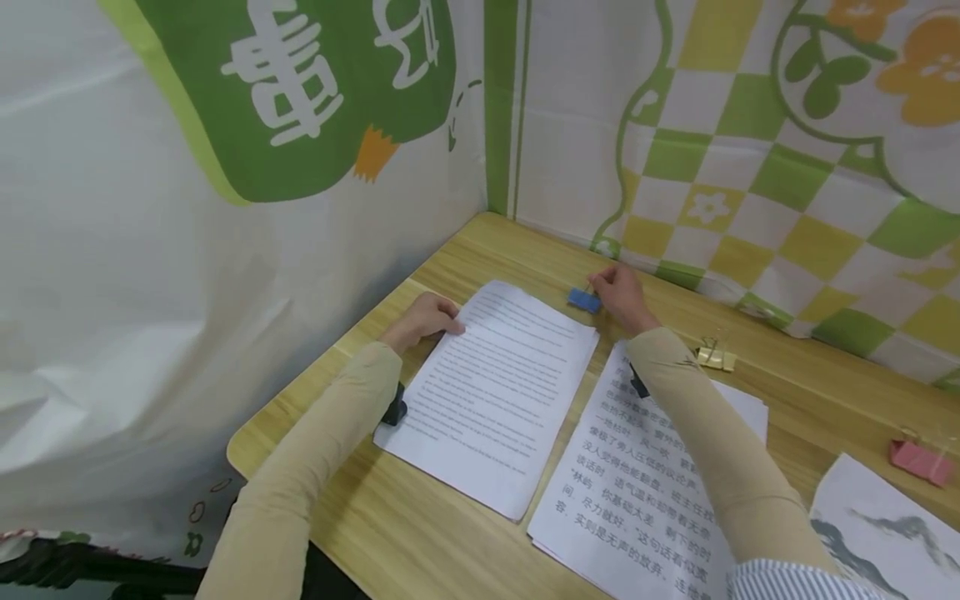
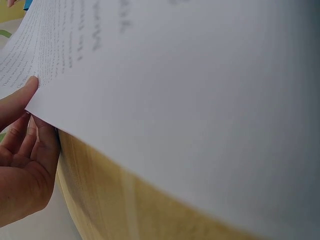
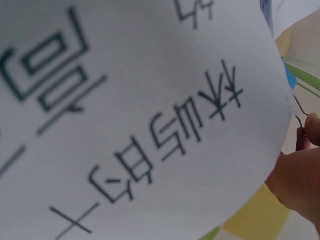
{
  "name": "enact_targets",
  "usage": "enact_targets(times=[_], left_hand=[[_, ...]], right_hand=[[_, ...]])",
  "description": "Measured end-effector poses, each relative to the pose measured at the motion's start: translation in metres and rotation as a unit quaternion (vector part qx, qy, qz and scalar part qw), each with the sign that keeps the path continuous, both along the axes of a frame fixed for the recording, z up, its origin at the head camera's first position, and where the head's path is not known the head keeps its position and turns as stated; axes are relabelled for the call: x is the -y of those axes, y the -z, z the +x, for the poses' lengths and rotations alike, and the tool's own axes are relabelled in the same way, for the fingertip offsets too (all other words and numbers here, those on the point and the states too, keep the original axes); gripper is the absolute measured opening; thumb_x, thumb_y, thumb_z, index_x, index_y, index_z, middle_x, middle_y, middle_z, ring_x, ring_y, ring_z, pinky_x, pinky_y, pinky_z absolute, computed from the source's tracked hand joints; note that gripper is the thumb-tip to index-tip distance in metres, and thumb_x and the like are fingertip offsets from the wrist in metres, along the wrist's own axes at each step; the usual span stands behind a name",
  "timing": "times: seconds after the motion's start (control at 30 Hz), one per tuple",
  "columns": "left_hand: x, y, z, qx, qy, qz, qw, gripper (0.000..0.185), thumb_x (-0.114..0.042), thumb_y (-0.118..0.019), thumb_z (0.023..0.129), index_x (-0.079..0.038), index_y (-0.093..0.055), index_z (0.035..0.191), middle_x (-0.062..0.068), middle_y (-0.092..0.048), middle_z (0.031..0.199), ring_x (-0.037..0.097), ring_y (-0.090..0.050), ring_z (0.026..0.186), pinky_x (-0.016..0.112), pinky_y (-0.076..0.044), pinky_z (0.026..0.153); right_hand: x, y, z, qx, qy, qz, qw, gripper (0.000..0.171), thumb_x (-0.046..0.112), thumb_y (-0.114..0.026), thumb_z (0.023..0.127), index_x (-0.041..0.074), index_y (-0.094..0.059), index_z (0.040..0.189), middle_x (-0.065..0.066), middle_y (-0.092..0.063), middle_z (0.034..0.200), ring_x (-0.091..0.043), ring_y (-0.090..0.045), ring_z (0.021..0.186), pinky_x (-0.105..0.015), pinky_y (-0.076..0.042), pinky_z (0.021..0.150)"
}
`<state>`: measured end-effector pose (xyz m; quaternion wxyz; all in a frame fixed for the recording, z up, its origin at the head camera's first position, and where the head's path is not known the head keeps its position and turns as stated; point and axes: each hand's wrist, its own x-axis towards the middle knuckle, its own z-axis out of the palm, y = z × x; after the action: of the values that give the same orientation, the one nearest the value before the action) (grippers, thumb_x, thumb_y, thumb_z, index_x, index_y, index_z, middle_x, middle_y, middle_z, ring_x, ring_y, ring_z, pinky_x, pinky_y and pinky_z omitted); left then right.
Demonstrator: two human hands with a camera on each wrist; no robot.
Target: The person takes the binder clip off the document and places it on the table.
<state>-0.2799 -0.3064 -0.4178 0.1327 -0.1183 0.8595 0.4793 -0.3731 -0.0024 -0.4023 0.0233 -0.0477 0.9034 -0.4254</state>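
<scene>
- Your left hand (image 1: 422, 321) pinches the near-left edge of the small-print paper stack (image 1: 498, 383): in the left wrist view the thumb (image 2: 20, 97) lies on top and the fingers (image 2: 30, 150) curl beneath the sheets, at the edge of the wooden table (image 1: 390, 533).
- Your right forearm crosses the large-print sheets (image 1: 630, 500) just right of that stack.
- Your right hand (image 1: 622, 296) pinches the wire handle of the blue binder clip (image 1: 584, 300), which sits at the stack's far-right corner.
- Farther right lie a gold binder clip (image 1: 716, 357) and a pink binder clip (image 1: 921, 461), well apart from each other.
</scene>
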Motion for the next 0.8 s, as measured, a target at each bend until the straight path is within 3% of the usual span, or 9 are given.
enact_targets(times=[0.17, 0.37, 0.8], left_hand=[[0.000, 0.000, -0.001, 0.005, -0.002, -0.008, 1.0000, 0.026, -0.007, -0.070, 0.081, 0.000, -0.064, 0.105, 0.012, -0.063, 0.101, 0.015, -0.059, 0.076, 0.020, -0.048, 0.063], [0.001, 0.001, -0.002, 0.010, -0.007, -0.006, 0.9999, 0.027, -0.007, -0.071, 0.081, 0.000, -0.064, 0.106, 0.012, -0.062, 0.104, 0.015, -0.060, 0.077, 0.020, -0.048, 0.063], [0.000, -0.004, -0.001, 0.023, -0.011, 0.001, 0.9997, 0.027, -0.006, -0.071, 0.081, 0.000, -0.063, 0.106, 0.013, -0.062, 0.106, 0.016, -0.060, 0.078, 0.021, -0.049, 0.064]], right_hand=[[0.001, 0.001, -0.005, 0.016, 0.015, 0.008, 1.000, 0.028, 0.023, -0.050, 0.097, -0.003, -0.053, 0.107, -0.015, -0.060, 0.098, -0.021, -0.053, 0.084, -0.023, -0.041, 0.067], [0.002, 0.002, -0.006, 0.003, 0.021, 0.012, 1.000, 0.026, 0.022, -0.052, 0.096, -0.003, -0.056, 0.101, -0.018, -0.063, 0.093, -0.020, -0.054, 0.078, -0.022, -0.041, 0.063], [0.002, 0.010, -0.011, -0.050, 0.035, 0.031, 0.998, 0.025, 0.016, -0.052, 0.094, -0.007, -0.057, 0.100, -0.016, -0.056, 0.092, -0.029, -0.053, 0.088, -0.037, -0.045, 0.081]])
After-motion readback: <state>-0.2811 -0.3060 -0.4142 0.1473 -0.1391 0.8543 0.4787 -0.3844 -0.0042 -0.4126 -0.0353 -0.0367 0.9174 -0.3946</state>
